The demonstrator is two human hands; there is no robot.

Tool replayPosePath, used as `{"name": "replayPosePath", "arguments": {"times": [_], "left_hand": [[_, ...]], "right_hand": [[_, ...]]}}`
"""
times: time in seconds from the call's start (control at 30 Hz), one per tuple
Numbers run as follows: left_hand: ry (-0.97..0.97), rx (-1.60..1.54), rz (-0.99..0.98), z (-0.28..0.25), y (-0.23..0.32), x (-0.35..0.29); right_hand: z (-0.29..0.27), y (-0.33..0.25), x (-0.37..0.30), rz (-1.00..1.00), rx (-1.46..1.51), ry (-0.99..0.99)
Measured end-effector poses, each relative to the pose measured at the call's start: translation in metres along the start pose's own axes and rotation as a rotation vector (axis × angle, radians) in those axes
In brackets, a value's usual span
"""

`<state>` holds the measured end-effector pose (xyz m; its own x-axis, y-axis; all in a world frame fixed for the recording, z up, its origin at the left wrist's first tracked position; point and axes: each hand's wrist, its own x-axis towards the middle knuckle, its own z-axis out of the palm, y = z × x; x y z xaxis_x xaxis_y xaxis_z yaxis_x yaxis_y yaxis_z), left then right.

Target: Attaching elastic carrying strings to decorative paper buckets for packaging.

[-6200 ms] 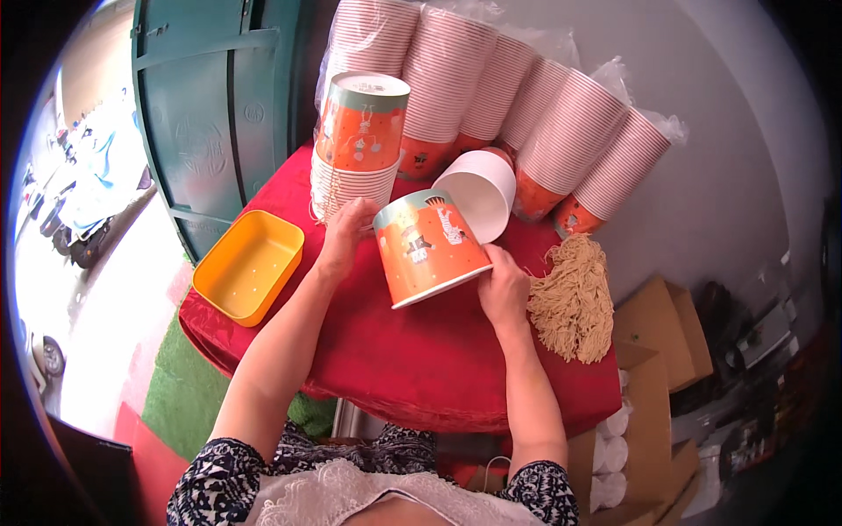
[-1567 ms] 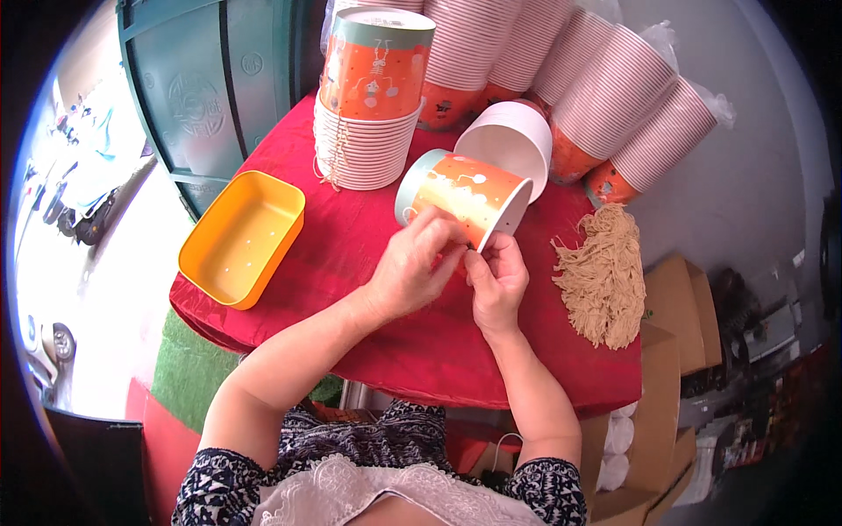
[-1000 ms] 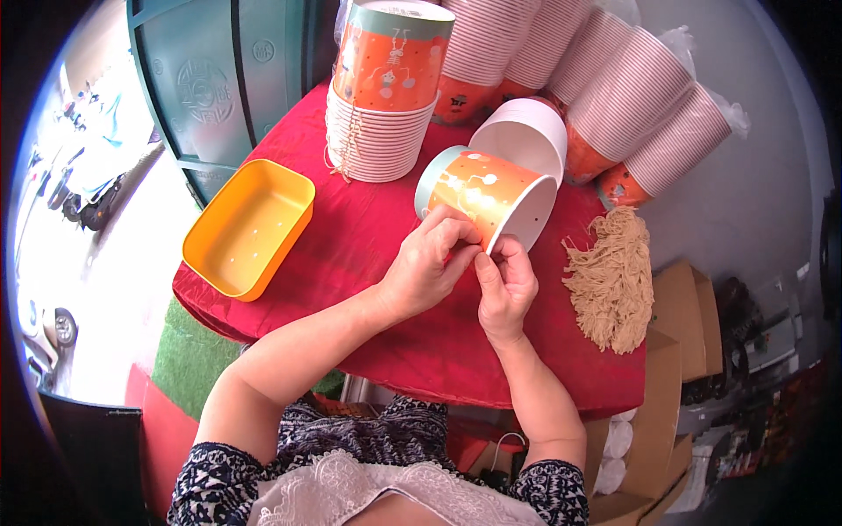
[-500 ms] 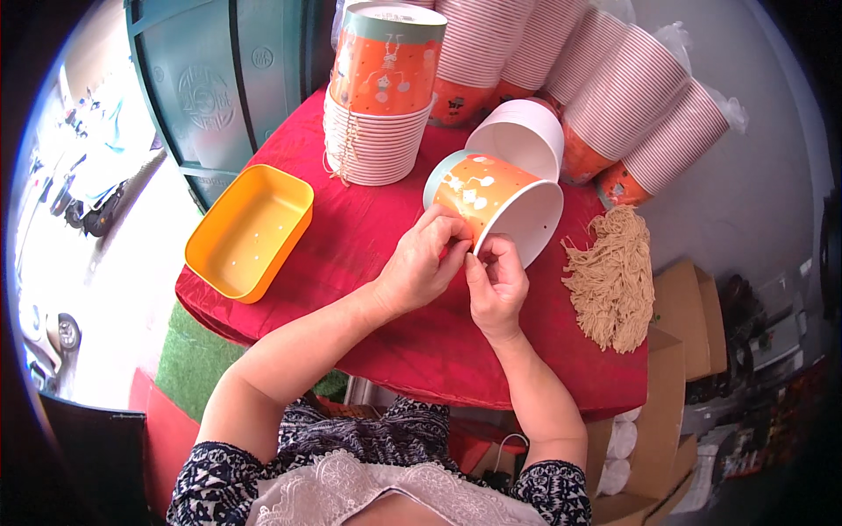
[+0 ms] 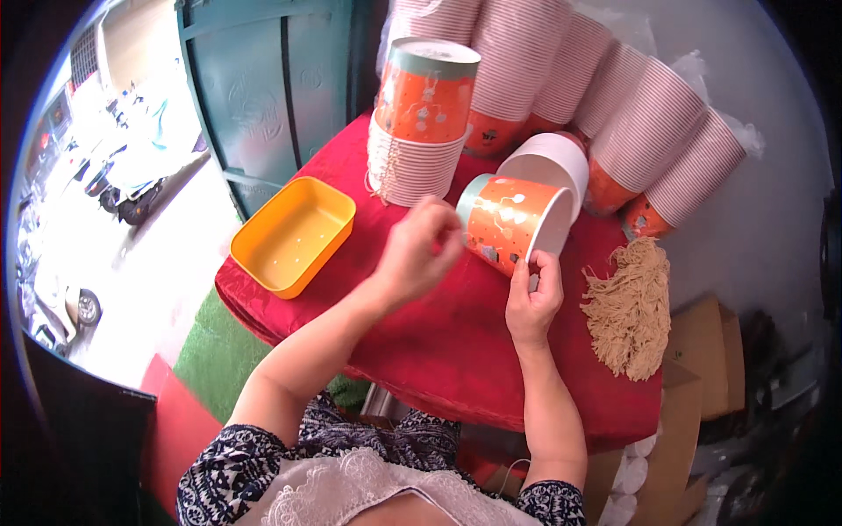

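An orange paper bucket (image 5: 504,219) with a green band round its base lies on its side, its white mouth turned right. My right hand (image 5: 535,302) is closed on the near part of its rim, thumb and fingers pinching the edge. Left of the bucket, apart from it, my left hand (image 5: 419,250) is above the red cloth with its fingers curled. Motion smears those fingers, so whether they hold anything does not show. Another paper bucket (image 5: 561,158), white inside, lies just behind the first one.
A yellow plastic box (image 5: 338,237) with small white bits stands at the left on the red tablecloth (image 5: 395,359). Behind are a stack of paper buckets (image 5: 417,162) with cords hanging from it and several wrapped stacks (image 5: 649,123). Beige cords (image 5: 630,307) lie at the right, near cardboard boxes (image 5: 706,351).
My left hand has come away from the bucket's rim toward the left. My right hand stays at the rim. The whole view has shifted, so things appear lower and farther right.
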<state>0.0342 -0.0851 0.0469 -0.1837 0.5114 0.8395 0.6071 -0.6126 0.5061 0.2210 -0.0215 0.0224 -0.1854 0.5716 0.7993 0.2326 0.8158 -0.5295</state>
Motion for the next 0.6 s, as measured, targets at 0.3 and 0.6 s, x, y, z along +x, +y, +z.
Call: {"name": "replayPosePath", "arguments": {"times": [0.3,0.6], "left_hand": [[0.01,0.688,-0.282,-0.139,-0.019,-0.005],[-0.21,0.905,-0.508,-0.156,-0.038,-0.025]], "right_hand": [[-0.037,-0.03,0.033,-0.415,-0.26,-0.041],[-0.033,-0.033,0.026,-0.5,-0.155,-0.138]]}}
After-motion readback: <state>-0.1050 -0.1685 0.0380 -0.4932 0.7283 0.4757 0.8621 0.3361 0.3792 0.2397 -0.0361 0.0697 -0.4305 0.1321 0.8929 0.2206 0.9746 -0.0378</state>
